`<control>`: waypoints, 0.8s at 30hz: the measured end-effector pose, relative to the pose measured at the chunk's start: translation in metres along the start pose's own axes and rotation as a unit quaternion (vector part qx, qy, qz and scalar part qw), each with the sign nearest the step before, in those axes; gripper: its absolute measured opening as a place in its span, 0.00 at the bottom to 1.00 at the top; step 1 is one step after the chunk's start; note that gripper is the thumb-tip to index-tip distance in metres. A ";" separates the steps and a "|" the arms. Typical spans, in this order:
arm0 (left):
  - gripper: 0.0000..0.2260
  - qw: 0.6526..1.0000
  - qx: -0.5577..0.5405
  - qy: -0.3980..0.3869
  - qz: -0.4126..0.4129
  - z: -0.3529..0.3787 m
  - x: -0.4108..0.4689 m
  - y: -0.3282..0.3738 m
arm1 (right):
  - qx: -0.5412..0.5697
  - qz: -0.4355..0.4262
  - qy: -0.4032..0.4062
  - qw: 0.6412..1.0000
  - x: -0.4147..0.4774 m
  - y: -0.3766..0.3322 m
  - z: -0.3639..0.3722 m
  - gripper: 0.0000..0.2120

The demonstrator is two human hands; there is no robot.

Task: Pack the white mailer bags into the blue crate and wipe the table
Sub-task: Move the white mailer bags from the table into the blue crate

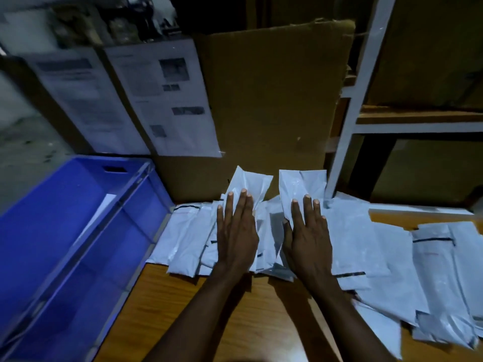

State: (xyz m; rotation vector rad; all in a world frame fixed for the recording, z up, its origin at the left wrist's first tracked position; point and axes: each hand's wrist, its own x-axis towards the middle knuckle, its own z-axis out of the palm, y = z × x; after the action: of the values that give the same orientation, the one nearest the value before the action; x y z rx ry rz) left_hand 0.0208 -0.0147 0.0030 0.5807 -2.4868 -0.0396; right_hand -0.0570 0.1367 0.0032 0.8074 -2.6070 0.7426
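Observation:
Several white mailer bags (366, 239) lie spread in a loose heap across the far side of the wooden table (209, 309). My left hand (236, 231) lies flat with straight fingers on bags left of centre. My right hand (308, 236) lies flat on bags beside it. Two bags stick up past the fingertips against the cardboard. The blue crate (65, 231) stands at the table's left edge, with one white sheet or bag (100, 212) visible inside it. No wiping cloth is in view.
A large brown cardboard sheet (266, 105) leans upright behind the table, with printed papers (167, 100) fixed to its left. A white metal shelf frame (358, 100) with wooden shelves stands at the back right. Bare floor shows far left.

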 end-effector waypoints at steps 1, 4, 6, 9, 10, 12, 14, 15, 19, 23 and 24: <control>0.23 1.000 0.010 0.010 0.000 -0.009 0.000 -0.006 | 0.011 -0.005 0.008 1.000 0.001 -0.014 -0.001 0.29; 0.24 0.999 0.019 0.036 -0.010 -0.039 0.002 -0.031 | 0.043 -0.025 0.024 0.998 0.005 -0.059 -0.004 0.32; 0.25 0.998 0.027 0.048 -0.021 -0.062 0.004 -0.052 | 0.056 -0.043 0.033 0.997 0.008 -0.088 -0.005 0.31; 0.26 0.994 0.049 0.083 -0.043 -0.101 0.009 -0.087 | 0.063 -0.073 0.045 0.994 0.013 -0.135 -0.006 0.28; 0.26 0.993 0.055 0.094 -0.051 -0.115 0.011 -0.101 | 0.065 -0.084 0.049 0.993 0.014 -0.152 -0.007 0.28; 0.26 0.990 0.065 0.106 -0.066 -0.142 0.013 -0.129 | 0.069 -0.107 0.061 0.990 0.013 -0.191 -0.009 0.28; 0.26 0.988 0.068 0.119 -0.074 -0.171 0.012 -0.159 | 0.076 -0.125 0.079 0.986 0.009 -0.234 -0.011 0.28; 0.26 0.986 0.068 0.128 -0.077 -0.186 0.010 -0.175 | 0.080 -0.134 0.090 0.984 0.007 -0.258 -0.010 0.28; 0.26 0.982 0.070 0.156 -0.077 -0.238 -0.004 -0.246 | 0.091 -0.170 0.147 0.970 -0.005 -0.353 -0.004 0.26; 0.27 0.982 0.068 0.156 -0.077 -0.276 -0.020 -0.330 | 0.115 -0.150 0.156 0.969 -0.019 -0.449 0.014 0.26; 0.29 0.983 0.067 0.151 -0.076 -0.282 -0.021 -0.350 | 0.117 -0.152 0.160 0.968 -0.021 -0.468 0.022 0.26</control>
State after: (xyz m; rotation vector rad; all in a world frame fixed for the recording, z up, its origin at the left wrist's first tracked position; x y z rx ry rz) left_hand 0.3289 -0.2949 0.1723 0.7715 -2.1581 0.1481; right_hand 0.2345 -0.1977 0.1562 1.0299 -2.0766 1.0053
